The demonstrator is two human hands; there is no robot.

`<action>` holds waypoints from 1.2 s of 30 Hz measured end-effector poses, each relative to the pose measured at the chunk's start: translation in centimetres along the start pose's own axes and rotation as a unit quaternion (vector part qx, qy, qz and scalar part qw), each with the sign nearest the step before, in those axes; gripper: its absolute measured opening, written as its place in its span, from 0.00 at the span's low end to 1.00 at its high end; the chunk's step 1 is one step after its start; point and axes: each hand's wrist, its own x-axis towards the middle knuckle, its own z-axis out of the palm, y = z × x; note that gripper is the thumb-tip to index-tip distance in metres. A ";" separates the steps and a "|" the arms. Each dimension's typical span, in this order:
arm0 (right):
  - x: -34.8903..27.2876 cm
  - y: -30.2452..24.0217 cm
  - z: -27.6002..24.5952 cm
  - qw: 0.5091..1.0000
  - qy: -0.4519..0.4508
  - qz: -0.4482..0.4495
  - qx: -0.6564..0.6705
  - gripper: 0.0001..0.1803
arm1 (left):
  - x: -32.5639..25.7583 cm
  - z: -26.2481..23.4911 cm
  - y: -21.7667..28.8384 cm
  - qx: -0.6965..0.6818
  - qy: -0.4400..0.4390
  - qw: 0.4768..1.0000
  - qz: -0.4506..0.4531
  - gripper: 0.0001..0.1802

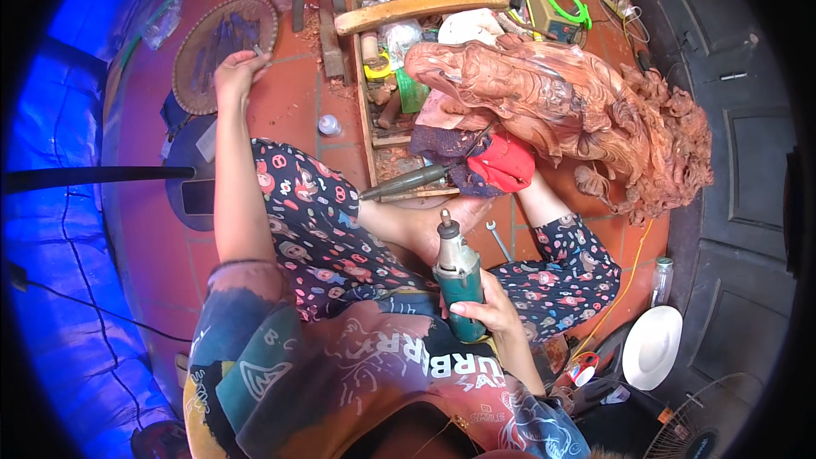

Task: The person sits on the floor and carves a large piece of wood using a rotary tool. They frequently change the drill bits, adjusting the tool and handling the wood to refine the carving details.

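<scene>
My right hand [489, 310] is wrapped round a rotary grinder [463, 285] with a green body and grey nose, held upright above my lap. Out to the left, my left hand [238, 76] is closed, its fingertips pinching a small greyish piece too small to name. It hovers at the edge of an oval woven tray [182, 89] that holds several dark slim tools [234, 34]. A large reddish carved wood sculpture [552, 93] lies tilted ahead of me, propped on a wooden crate [367, 132]. Red cloth [503, 166] and dark cloth [446, 140] sit under its near end.
A grey-green tapered tool [404, 181] lies across the crate's near corner. A curved wooden bar [421, 11] spans its far side. On the tiled floor are a small bottle [329, 125], a wrench [499, 240], a glass jar [662, 280] and a yellow cord [625, 289].
</scene>
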 end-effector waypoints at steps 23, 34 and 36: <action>-2.3 1.5 -0.7 1.000 -0.003 -0.013 -0.008 0.33 | -31.5 10.4 6.5 -0.257 -0.443 0.825 -0.239 0.03; -2.4 1.5 -0.6 1.000 0.002 -0.013 0.008 0.32 | -31.8 10.4 7.1 -0.201 -0.438 0.864 -0.145 0.04; -2.4 1.6 -0.7 1.000 0.007 -0.012 0.000 0.31 | -31.7 10.3 7.3 -0.155 -0.455 0.872 -0.088 0.04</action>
